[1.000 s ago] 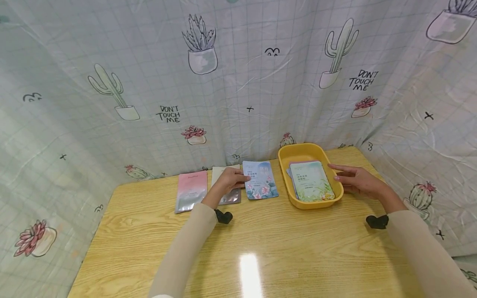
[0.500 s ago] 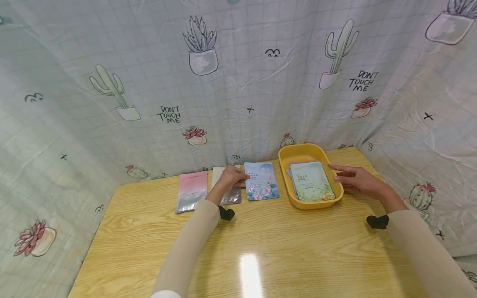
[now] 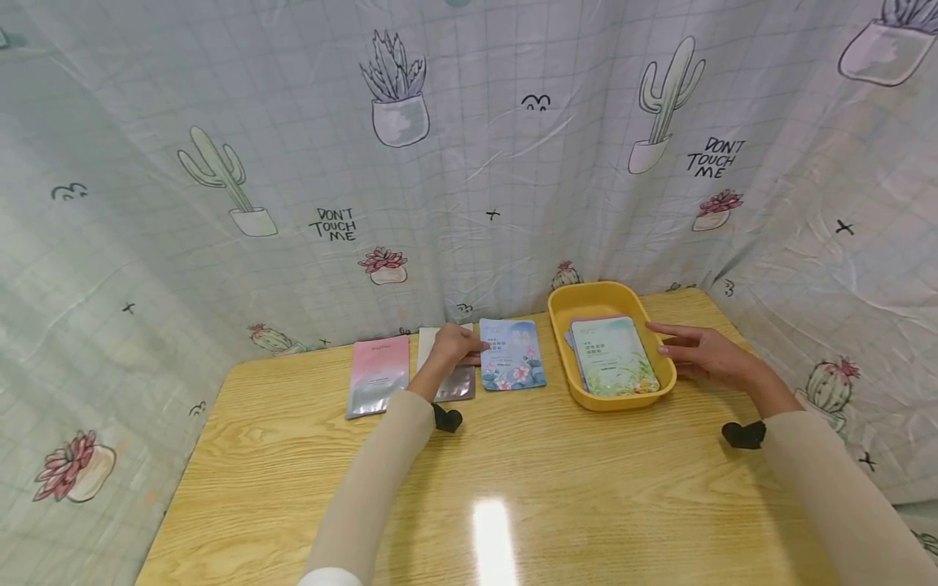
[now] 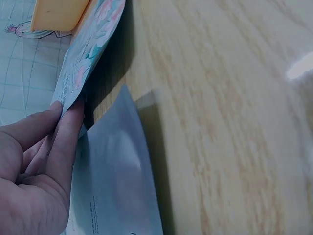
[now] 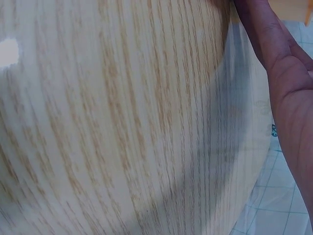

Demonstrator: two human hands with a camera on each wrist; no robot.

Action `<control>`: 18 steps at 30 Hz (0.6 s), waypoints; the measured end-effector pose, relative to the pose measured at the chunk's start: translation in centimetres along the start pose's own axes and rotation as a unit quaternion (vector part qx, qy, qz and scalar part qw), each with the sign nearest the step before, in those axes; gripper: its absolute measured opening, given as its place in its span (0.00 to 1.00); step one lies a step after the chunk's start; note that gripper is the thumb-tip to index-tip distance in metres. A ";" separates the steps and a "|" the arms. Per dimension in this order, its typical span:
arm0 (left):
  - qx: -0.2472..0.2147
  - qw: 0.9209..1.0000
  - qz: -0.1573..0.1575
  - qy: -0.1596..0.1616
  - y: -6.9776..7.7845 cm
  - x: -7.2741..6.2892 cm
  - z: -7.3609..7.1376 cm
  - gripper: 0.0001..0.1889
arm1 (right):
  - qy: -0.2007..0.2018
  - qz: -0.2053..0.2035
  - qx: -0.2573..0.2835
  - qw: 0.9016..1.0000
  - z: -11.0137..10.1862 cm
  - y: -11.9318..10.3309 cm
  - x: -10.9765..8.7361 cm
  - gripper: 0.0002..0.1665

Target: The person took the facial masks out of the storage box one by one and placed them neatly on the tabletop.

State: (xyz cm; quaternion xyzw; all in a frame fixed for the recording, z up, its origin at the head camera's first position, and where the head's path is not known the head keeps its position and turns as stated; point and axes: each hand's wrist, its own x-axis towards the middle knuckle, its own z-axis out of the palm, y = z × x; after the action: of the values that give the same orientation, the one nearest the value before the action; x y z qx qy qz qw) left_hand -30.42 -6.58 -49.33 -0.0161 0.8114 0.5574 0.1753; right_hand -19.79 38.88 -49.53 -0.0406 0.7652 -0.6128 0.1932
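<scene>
My left hand point(image 3: 453, 348) pinches the left edge of a blue floral sheet mask packet point(image 3: 513, 355) between thumb and fingers. In the left wrist view that packet point(image 4: 90, 54) is tilted, with a shadow on the table beneath it. Under the same hand lies a white and silver packet point(image 3: 458, 384), partly hidden by the fingers. My right hand point(image 3: 707, 356) rests with extended fingers at the right side of a yellow basket point(image 3: 579, 297). Inside the basket is a small stack of packets, a green floral one point(image 3: 615, 358) on top.
A pink and silver packet point(image 3: 378, 376) lies at the left of the row. The wooden table point(image 3: 586, 488) stretches toward me, with a bright light reflection on it. A cactus-print curtain point(image 3: 469, 163) hangs close behind the table and along its sides.
The blue packet and my left hand shifted slightly right, then barely moved; the packet's near edge now sits a little higher in view. My right hand and the basket stayed put.
</scene>
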 end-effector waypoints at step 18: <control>0.211 0.972 0.105 -0.016 3.1 -1.5 -0.3 0.07 | 0.011 0.004 -0.020 1.000 0.1 -0.2 -0.1 0.40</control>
State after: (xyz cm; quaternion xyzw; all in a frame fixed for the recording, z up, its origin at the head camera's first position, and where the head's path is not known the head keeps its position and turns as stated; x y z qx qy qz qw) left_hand -29.76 -5.90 -45.99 0.1151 0.9048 0.3892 0.1286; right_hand -19.72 38.80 -49.30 -0.0346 0.7795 -0.5972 0.1860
